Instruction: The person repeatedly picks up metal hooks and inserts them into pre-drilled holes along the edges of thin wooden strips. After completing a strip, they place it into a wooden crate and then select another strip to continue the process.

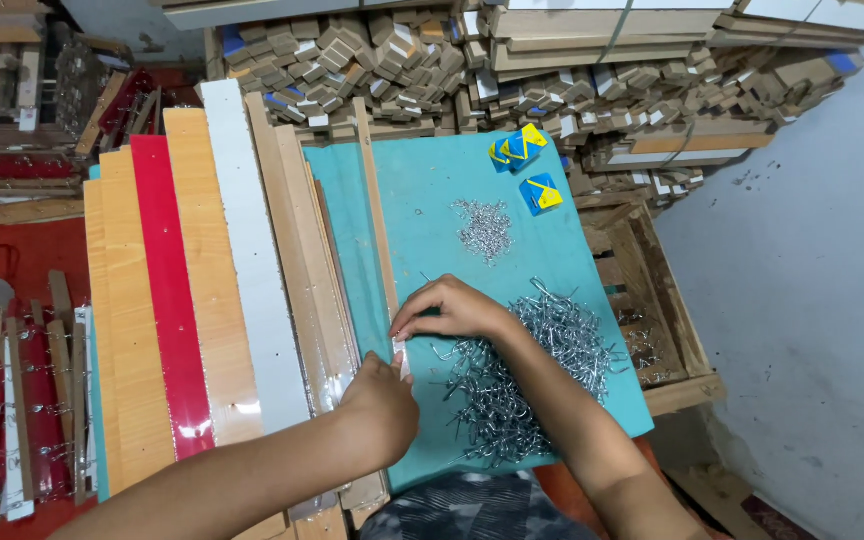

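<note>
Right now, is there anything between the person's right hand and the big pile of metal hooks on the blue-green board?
Nothing visible stands between them. The right hand rests on the blue-green board right at the left edge of the pile of metal hooks, and its forearm lies across the pile. The left hand is below it, by a small white piece.

Single head view, steeply down, close over teal worktable [432, 200]

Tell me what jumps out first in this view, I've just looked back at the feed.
The big tangle of shiny metal hooks on the teal board draws the eye, just right of the two hands: the left hand and right hand meet over a small white piece. To their left lies a fan of long strips, the glossy red strip standing out between wood-coloured ones.
</note>
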